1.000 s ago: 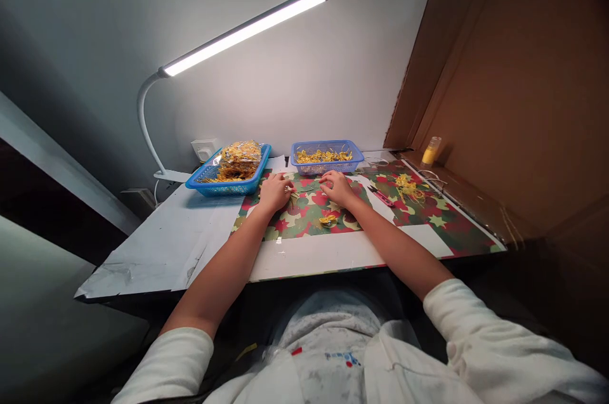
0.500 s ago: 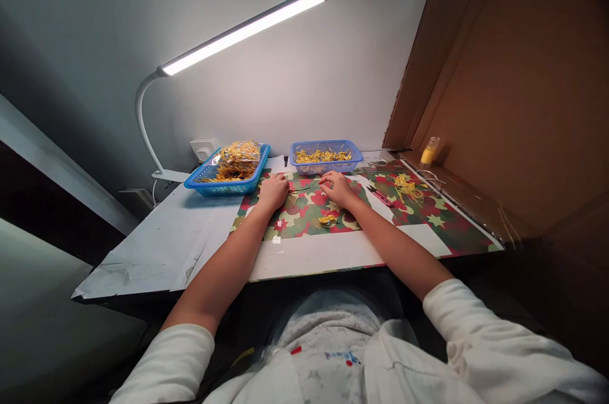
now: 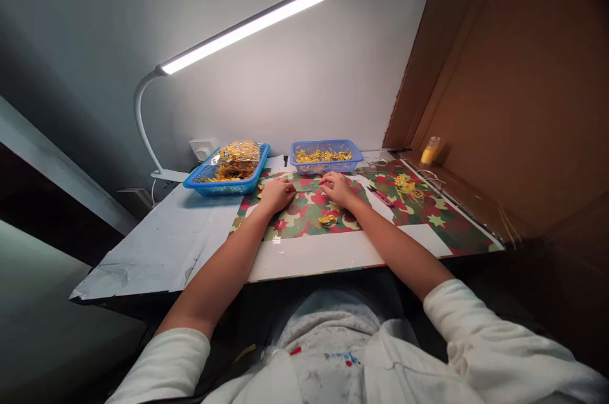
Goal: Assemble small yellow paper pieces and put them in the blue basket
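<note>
Both my hands rest on a red-and-green star-patterned mat (image 3: 309, 214) on the table. My left hand (image 3: 276, 192) and my right hand (image 3: 337, 187) face each other, fingertips pinched on a thin strand (image 3: 305, 190) that runs between them. It is too small to make out in detail. A small yellow bow (image 3: 327, 220) lies on the mat just in front of my right hand. Behind my hands stands a blue basket (image 3: 326, 144) of yellow pieces.
A second blue basket (image 3: 223, 188) holding a bag of yellow pieces sits at the back left. A heap of yellow strands (image 3: 407, 187), a red-handled cutter (image 3: 380, 196) and a yellow bottle (image 3: 431, 151) lie to the right. A desk lamp (image 3: 242, 26) hangs overhead; cardboard (image 3: 499, 87) walls the right side.
My left hand has slid a little to the right along the mat, towards my right hand. The right hand has stayed where it was.
</note>
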